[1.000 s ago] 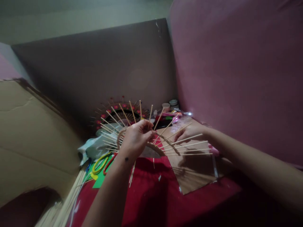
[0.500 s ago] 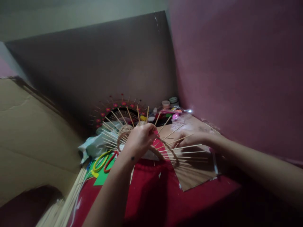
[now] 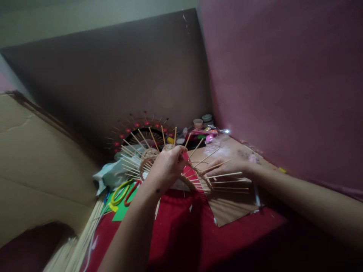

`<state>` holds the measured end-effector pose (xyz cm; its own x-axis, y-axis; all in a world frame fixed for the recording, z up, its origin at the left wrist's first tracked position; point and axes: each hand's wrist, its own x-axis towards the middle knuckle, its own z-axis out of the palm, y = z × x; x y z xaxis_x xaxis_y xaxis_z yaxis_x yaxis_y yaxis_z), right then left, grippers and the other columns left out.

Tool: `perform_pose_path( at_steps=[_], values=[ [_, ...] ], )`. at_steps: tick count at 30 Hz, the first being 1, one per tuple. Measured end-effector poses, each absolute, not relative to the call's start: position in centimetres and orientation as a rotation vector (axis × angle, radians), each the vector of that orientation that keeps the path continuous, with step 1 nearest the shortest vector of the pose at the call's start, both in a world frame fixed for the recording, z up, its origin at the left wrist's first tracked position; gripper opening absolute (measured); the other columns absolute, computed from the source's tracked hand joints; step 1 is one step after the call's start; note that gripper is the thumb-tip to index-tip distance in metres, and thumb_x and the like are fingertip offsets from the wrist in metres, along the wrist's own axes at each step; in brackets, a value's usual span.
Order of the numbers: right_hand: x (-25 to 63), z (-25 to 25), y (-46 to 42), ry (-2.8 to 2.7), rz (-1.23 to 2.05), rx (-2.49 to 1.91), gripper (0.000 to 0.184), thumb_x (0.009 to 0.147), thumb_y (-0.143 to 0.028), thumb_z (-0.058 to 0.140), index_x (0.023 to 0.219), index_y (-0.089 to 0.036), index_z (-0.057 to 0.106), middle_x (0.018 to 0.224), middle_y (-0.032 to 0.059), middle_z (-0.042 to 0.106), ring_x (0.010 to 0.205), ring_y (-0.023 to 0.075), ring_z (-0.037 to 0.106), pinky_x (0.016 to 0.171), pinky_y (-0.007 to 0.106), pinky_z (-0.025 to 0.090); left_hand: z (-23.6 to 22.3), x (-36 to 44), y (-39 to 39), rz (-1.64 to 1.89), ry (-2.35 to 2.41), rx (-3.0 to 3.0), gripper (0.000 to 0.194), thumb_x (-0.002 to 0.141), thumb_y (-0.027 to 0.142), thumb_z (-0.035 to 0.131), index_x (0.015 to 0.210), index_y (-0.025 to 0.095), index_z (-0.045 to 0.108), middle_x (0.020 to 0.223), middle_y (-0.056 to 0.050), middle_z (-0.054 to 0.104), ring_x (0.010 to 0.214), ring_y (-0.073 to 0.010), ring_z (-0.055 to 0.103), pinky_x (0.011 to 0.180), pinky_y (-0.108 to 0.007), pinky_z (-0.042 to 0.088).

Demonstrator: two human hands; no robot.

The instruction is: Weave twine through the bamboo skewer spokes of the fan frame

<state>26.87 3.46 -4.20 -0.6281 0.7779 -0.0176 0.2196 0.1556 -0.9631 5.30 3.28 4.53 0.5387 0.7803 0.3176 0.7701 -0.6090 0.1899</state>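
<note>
A half-round frame of thin wooden sticks (image 3: 138,136) fans out over the table, with brown braided twine (image 3: 204,177) curving between the sticks. My left hand (image 3: 170,160) is closed on the frame near its top middle, and its fingertips are partly hidden. On the right side, my right hand (image 3: 222,167) reaches behind the sticks with fingers bent together at the twine. A thin loose loop of twine shows beside those fingers. Sticks cover part of the right fingers.
Red cloth (image 3: 172,230) and a brown cardboard piece (image 3: 232,207) lie beneath. Scissors with yellow handles (image 3: 120,192) rest on green paper at left. Behind stands a flower-decorated half-round piece (image 3: 146,123), with cups (image 3: 197,122) and small supplies. A large cardboard sheet (image 3: 42,162) stands left.
The right hand has shifted slightly down and left toward the twine, and the thin loop lies closer to the braid. The left hand keeps its hold; the view has shifted a little.
</note>
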Motion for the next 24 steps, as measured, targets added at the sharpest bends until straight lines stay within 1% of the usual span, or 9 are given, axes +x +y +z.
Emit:
perform_pose_path(
  at_steps=[4,6,8,11,14,16,18,21,24],
  values=[
    [26.3,-3.9,3.3,-1.964,1.481,-1.042,0.026,0.077,-0.029,0.062,0.101,-0.022,0.07,0.104,0.004,0.068,0.097,0.0197,0.058,0.084,0.028,0.045,4.9,5.2,2.5,0.716,1.33,2.829,0.029,0.078,0.02,0.051,0.106,0.016,0.057,0.079,-0.004,0.066,0.067,-0.0141,0.058,0.062,-0.026,0.041],
    [26.2,-3.8,3.3,-1.97,1.461,-1.081,0.026,0.077,-0.029,0.063,0.101,-0.022,0.07,0.106,0.0039,0.068,0.097,0.0197,0.058,0.086,0.029,0.044,5.3,5.3,1.6,0.917,1.327,2.909,0.023,0.081,0.02,0.049,0.101,0.016,0.059,0.086,-0.006,0.066,0.073,-0.0151,0.059,0.065,-0.026,0.042],
    [26.2,-3.5,3.2,-1.973,1.447,-1.115,0.026,0.076,-0.029,0.064,0.1,-0.021,0.07,0.105,0.0044,0.068,0.095,0.0194,0.059,0.086,0.029,0.044,5.5,5.5,0.8,0.995,1.21,2.981,0.019,0.083,0.019,0.047,0.097,0.016,0.06,0.091,-0.006,0.065,0.078,-0.0149,0.059,0.068,-0.026,0.043],
    [26.2,-3.2,3.0,-2.003,1.39,-1.159,0.026,0.075,-0.028,0.064,0.099,-0.02,0.07,0.1,0.0044,0.07,0.092,0.0184,0.061,0.084,0.029,0.045,5.0,6.1,0.3,0.776,0.96,3.026,0.028,0.083,0.016,0.046,0.109,0.019,0.055,0.097,-0.005,0.065,0.083,-0.0143,0.06,0.073,-0.025,0.044],
    [26.2,-3.2,3.0,-2.077,1.317,-1.126,0.025,0.077,-0.027,0.062,0.099,-0.018,0.069,0.098,0.0037,0.07,0.091,0.0177,0.061,0.083,0.029,0.045,3.7,6.7,0.8,0.396,0.987,3.092,0.042,0.078,0.012,0.049,0.12,0.017,0.048,0.1,-0.01,0.066,0.085,-0.0203,0.063,0.07,-0.029,0.046],
    [26.4,-3.5,3.2,-2.115,1.333,-1.047,0.024,0.078,-0.024,0.059,0.099,-0.017,0.069,0.098,0.0037,0.07,0.09,0.017,0.061,0.082,0.03,0.045,2.9,7.0,1.4,0.149,1.081,3.125,0.041,0.074,0.011,0.053,0.114,0.015,0.052,0.092,-0.012,0.068,0.08,-0.0248,0.064,0.064,-0.031,0.046],
    [26.5,-3.9,3.5,-2.109,1.371,-0.99,0.025,0.079,-0.024,0.058,0.101,-0.016,0.068,0.101,0.0043,0.069,0.091,0.0166,0.06,0.083,0.03,0.045,2.4,7.2,1.9,0.032,1.151,3.139,0.031,0.07,0.012,0.057,0.101,0.015,0.057,0.082,-0.012,0.068,0.073,-0.026,0.065,0.06,-0.031,0.045],
    [27.0,-4.3,3.8,-2.076,1.385,-0.999,0.029,0.078,-0.028,0.061,0.104,-0.018,0.067,0.107,0.0061,0.067,0.094,0.017,0.059,0.085,0.029,0.044,2.3,7.1,2.3,0.068,1.172,3.159,0.016,0.069,0.013,0.056,0.084,0.017,0.059,0.073,-0.009,0.066,0.067,-0.0228,0.063,0.057,-0.029,0.042],
    [27.5,-4.0,3.5,-2.064,1.365,-1.043,0.03,0.076,-0.033,0.063,0.103,-0.021,0.068,0.102,0.0055,0.068,0.088,0.0163,0.06,0.08,0.028,0.046,2.7,6.9,2.2,0.169,1.156,3.136,0.009,0.072,0.013,0.053,0.077,0.018,0.057,0.069,-0.006,0.063,0.063,-0.0182,0.059,0.055,-0.026,0.039]
  ],
)
